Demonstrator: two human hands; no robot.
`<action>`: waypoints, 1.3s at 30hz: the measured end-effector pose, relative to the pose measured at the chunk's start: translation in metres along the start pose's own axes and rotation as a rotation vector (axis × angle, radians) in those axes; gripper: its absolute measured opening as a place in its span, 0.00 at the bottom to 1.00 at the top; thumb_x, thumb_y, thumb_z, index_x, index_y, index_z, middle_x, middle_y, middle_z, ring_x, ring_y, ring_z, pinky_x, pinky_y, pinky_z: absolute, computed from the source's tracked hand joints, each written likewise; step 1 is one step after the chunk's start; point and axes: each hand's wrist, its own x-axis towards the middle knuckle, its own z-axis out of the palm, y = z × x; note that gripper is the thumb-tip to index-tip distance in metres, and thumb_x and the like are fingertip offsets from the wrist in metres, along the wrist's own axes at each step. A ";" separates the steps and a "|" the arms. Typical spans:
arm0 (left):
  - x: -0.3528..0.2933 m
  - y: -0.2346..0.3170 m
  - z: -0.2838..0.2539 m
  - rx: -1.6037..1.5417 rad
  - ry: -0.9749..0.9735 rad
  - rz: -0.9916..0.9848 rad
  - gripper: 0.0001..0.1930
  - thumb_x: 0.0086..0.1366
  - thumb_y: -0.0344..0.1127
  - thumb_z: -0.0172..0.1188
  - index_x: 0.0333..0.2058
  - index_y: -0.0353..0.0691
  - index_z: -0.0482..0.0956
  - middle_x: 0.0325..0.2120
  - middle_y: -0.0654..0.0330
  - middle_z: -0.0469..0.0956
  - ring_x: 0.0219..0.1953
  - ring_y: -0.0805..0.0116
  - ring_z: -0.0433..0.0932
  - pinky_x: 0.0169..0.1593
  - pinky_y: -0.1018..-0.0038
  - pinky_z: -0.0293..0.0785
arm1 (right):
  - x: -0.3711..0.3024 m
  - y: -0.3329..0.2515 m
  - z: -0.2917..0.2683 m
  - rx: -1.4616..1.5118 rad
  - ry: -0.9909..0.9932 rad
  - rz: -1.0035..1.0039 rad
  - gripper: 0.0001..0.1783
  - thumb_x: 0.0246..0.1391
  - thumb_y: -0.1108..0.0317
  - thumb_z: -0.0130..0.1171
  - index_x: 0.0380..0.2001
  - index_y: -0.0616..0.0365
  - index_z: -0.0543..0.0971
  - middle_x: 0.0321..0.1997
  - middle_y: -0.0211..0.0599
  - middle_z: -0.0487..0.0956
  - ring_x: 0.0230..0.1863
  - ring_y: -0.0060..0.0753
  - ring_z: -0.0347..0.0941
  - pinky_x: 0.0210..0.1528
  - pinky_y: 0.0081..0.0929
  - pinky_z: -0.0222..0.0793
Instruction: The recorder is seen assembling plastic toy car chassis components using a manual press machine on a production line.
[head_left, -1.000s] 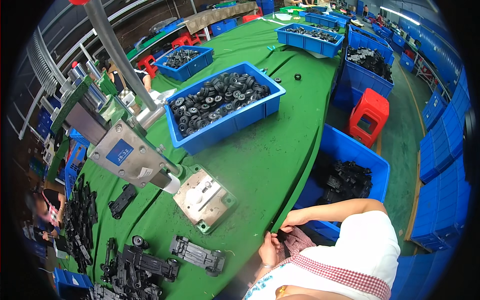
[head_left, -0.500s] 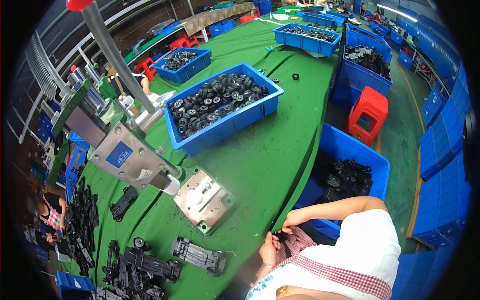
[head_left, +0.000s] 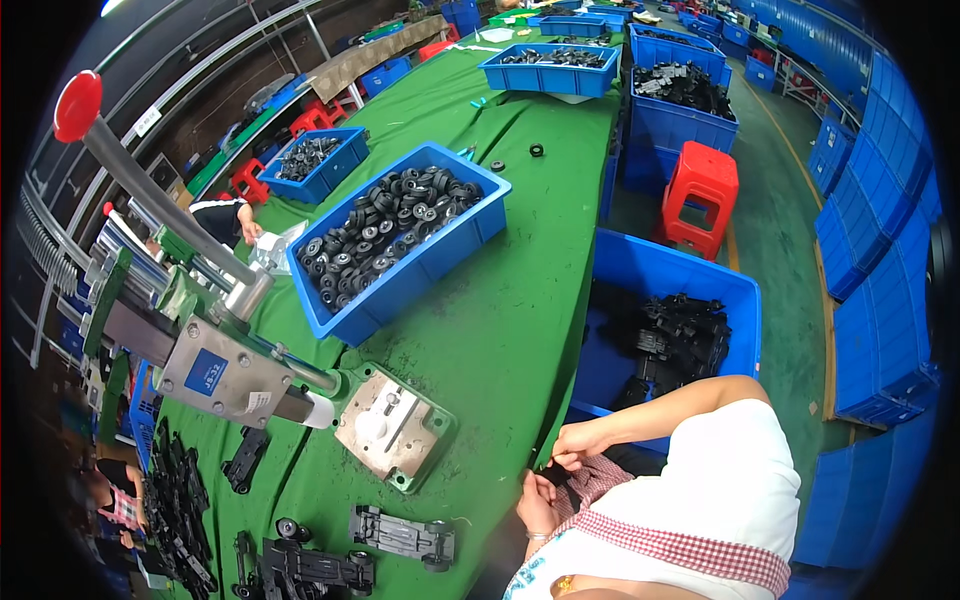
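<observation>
My left hand (head_left: 538,502), with a bracelet at its wrist, is closed at the edge of the green tablecloth (head_left: 500,330). Just beyond it, my right hand (head_left: 578,443) is closed too, fingertips pinched. Whatever lies between the fingers is too small or hidden to make out. A checked red-and-white apron (head_left: 600,480) bunches beside both hands. Left of them, a black toy car chassis (head_left: 405,538) lies on the cloth. Farther off stands a hand press (head_left: 220,370) with a red-knobbed lever and a metal base plate (head_left: 393,428).
A blue bin (head_left: 420,272) of small black wheels sits beyond the press. Several chassis (head_left: 180,510) are heaped at the left. At my right, a large blue bin (head_left: 755,320) holds black parts, with a red stool (head_left: 705,200) behind it. Another person's hand (head_left: 248,228) shows across the table.
The view has shifted, so the table and bins sit farther left in it. My hands stay closed at the cloth's edge, barely moved. Across the table, another person's arm shows more.
</observation>
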 end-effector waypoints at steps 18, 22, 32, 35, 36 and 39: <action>-0.002 0.009 0.013 -0.120 0.142 -0.013 0.17 0.65 0.36 0.48 0.17 0.37 0.67 0.11 0.64 0.60 0.12 0.76 0.56 0.18 0.79 0.56 | -0.006 0.001 0.000 -0.441 0.171 -0.139 0.11 0.53 0.66 0.49 0.25 0.61 0.75 0.23 0.32 0.75 0.28 0.25 0.71 0.30 0.21 0.65; -0.003 0.008 0.011 -0.114 0.113 0.011 0.16 0.65 0.35 0.48 0.18 0.36 0.68 0.11 0.64 0.61 0.13 0.75 0.57 0.20 0.79 0.57 | -0.002 0.008 0.004 -0.136 0.218 -0.082 0.09 0.52 0.67 0.50 0.27 0.62 0.75 0.22 0.33 0.75 0.28 0.25 0.72 0.30 0.21 0.66; 0.002 -0.001 0.001 0.007 0.067 0.016 0.16 0.65 0.38 0.47 0.21 0.35 0.69 0.10 0.64 0.62 0.15 0.74 0.63 0.20 0.79 0.59 | -0.001 0.007 0.015 -0.545 0.381 -0.172 0.12 0.56 0.70 0.42 0.30 0.63 0.75 0.12 0.32 0.72 0.14 0.27 0.70 0.19 0.23 0.65; -0.001 0.000 0.003 0.032 0.049 -0.012 0.16 0.65 0.39 0.47 0.22 0.35 0.70 0.10 0.64 0.63 0.15 0.74 0.64 0.19 0.79 0.59 | 0.007 0.007 -0.002 -0.368 0.662 -0.102 0.16 0.48 0.78 0.39 0.36 0.66 0.76 0.14 0.38 0.75 0.16 0.30 0.73 0.15 0.24 0.65; -0.002 0.000 0.003 0.062 0.035 -0.008 0.15 0.65 0.39 0.47 0.23 0.35 0.70 0.11 0.65 0.63 0.15 0.74 0.64 0.19 0.80 0.59 | 0.008 0.007 -0.009 -0.296 0.764 -0.103 0.17 0.46 0.80 0.39 0.35 0.65 0.76 0.16 0.39 0.76 0.17 0.30 0.74 0.16 0.23 0.65; -0.004 0.003 0.005 0.115 0.002 -0.014 0.14 0.65 0.39 0.47 0.25 0.35 0.70 0.11 0.65 0.64 0.15 0.75 0.65 0.18 0.81 0.58 | 0.001 -0.001 -0.020 -0.333 0.737 -0.175 0.14 0.50 0.76 0.40 0.35 0.65 0.76 0.19 0.39 0.77 0.19 0.29 0.74 0.19 0.23 0.66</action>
